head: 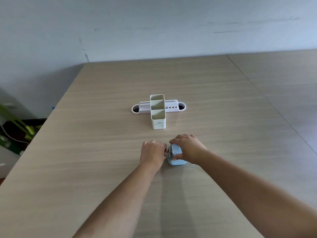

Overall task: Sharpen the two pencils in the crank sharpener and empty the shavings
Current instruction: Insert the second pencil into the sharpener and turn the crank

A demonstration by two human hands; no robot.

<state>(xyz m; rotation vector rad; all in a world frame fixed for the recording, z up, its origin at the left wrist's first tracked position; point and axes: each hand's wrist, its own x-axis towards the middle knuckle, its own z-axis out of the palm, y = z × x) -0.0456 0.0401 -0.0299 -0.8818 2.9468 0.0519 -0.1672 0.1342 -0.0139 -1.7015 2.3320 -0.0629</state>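
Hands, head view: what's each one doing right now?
Left hand: fingers closed at the front end of the pale blue plastic crank sharpener; what they grip is hidden.
Right hand: closed over the sharpener's body.

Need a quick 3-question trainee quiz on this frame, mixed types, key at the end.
1. True or false: the right hand rests on top of the small light-blue crank sharpener.
2. Multiple choice: the tall white three-compartment pencil holder stands (A) in front of the low white oval desk organiser, nearer the person, (B) behind it, (C) inside the sharpener.
3. Short answer: where is the left hand relative to the sharpener?

Key: 1 true; 2 A; 3 closed at the sharpener's left face. What the left hand grips is hidden.
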